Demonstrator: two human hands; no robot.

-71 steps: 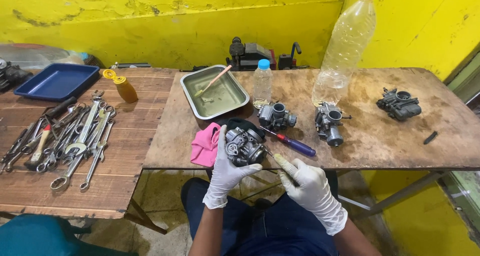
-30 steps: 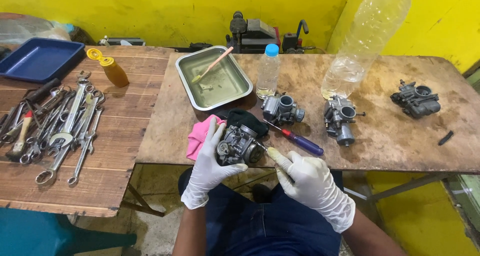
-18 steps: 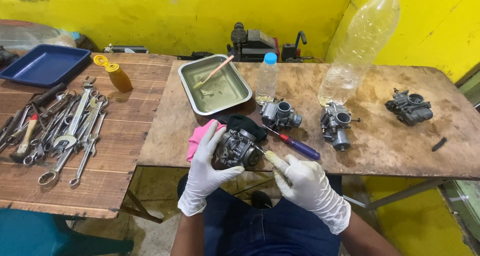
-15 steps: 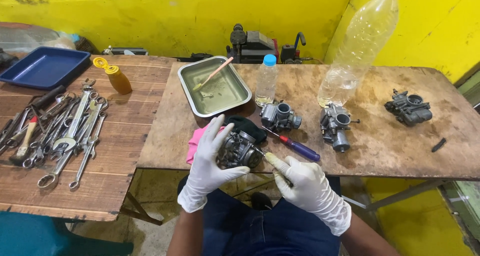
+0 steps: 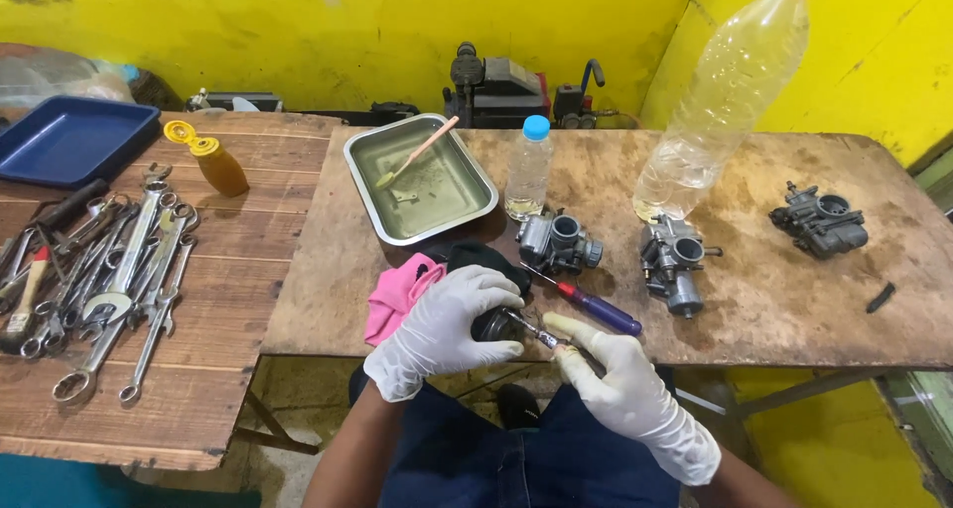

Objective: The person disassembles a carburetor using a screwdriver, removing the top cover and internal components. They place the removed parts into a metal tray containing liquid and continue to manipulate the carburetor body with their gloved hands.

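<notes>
Left hand (image 5: 447,319) now covering carburetor (image 5: 493,321)

counter (image 5: 794,315): worn wood | on it: metal tray (image 5: 421,186), small bottle (image 5: 527,169), big bottle (image 5: 730,91), three carburetors (image 5: 558,242) (image 5: 675,262) (image 5: 820,218), screwdriver (image 5: 586,305), pink rag (image 5: 399,295) | left counter (image 5: 238,300): wrenches (image 5: 119,280), blue tray (image 5: 69,141), orange bottle (image 5: 210,158)

Bright, even light from above; soft shadows; mild glare on the tray (image 5: 369,186); sharp focus, edges slightly bowed.
</notes>
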